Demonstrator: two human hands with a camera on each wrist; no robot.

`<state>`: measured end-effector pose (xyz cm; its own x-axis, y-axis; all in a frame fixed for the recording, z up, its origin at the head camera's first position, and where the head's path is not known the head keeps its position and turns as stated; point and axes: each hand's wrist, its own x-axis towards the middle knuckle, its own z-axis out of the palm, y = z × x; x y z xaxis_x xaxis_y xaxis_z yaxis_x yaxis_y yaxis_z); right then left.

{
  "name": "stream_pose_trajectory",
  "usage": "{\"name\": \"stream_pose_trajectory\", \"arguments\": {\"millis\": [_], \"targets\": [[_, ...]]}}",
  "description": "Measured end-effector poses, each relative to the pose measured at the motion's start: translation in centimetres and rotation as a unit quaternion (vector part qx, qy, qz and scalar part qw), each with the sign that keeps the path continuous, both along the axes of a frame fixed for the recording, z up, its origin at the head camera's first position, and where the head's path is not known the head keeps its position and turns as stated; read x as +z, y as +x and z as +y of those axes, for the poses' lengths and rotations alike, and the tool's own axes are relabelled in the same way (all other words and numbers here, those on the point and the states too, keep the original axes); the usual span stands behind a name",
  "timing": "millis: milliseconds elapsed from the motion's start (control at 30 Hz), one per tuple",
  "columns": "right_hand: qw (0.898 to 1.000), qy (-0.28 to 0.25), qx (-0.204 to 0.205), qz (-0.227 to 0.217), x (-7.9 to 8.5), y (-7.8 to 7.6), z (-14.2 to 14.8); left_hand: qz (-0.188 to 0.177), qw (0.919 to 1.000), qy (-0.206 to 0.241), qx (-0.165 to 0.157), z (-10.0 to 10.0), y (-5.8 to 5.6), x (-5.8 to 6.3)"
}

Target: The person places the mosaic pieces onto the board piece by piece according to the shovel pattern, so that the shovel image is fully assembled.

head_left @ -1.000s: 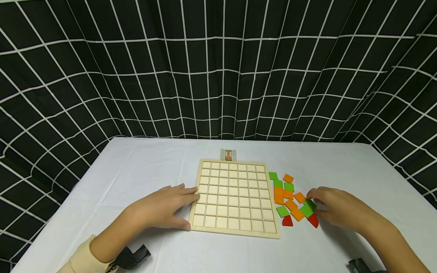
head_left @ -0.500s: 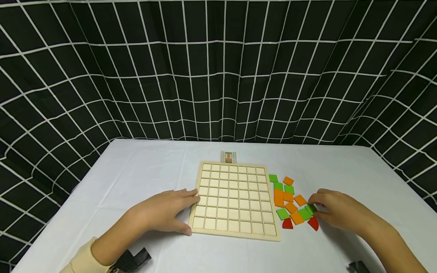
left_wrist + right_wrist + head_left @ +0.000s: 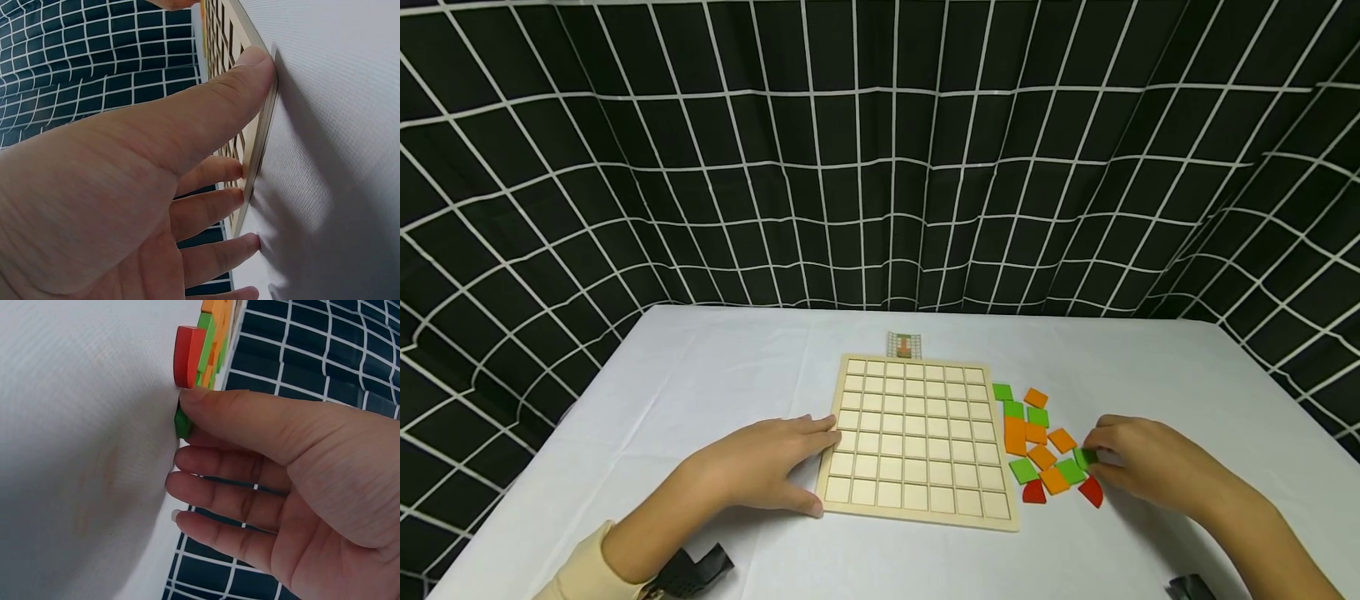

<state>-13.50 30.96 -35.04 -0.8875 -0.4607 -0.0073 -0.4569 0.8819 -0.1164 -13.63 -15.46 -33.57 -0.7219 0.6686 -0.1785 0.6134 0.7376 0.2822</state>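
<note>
While the left hand (image 3: 760,465), fingers extended, touches the board (image 3: 917,442), the right grip (image 3: 1142,458) pinches a green tile (image 3: 1082,457) to the board's right, past most of the other tiles (image 3: 1015,436).

The pale wooden board (image 3: 917,433) lies flat, ruled into seven rows of seven shallow squares; the left hand (image 3: 767,462) touches its left edge. Along its right side lie loose flat orange tiles (image 3: 1036,433), green tiles (image 3: 1022,471) and two red pieces (image 3: 1091,492) — the right one curved along one edge. Just beyond that piece, the right hand (image 3: 1138,454) pinches another green tile (image 3: 1083,457) — thumb on its near side.
</note>
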Motion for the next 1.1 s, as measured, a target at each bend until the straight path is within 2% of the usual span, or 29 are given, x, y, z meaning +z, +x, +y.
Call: {"name": "stream_pose_trajectory", "arguments": {"millis": [267,500,767,1100], "targets": [[1.000,0.009,-0.016,-0.002,0.0,-0.3,-0.2,-0.004,1.0000,0.000,0.007,-0.1,0.0,0.1],[0.999,-0.001,-0.030,-0.021,0.2,-0.5,-0.1,0.000,1.0000,0.002,0.001,0.0,0.0,0.1],[0.999,-0.025,-0.022,-0.040,0.6,-0.9,0.1,-0.002,1.0000,0.006,0.002,0.0,0.0,0.1],[0.998,-0.022,-0.026,-0.056,1.2,-1.7,-0.6,0.006,0.9999,0.006,0.006,0.1,-0.2,-0.1]]}}
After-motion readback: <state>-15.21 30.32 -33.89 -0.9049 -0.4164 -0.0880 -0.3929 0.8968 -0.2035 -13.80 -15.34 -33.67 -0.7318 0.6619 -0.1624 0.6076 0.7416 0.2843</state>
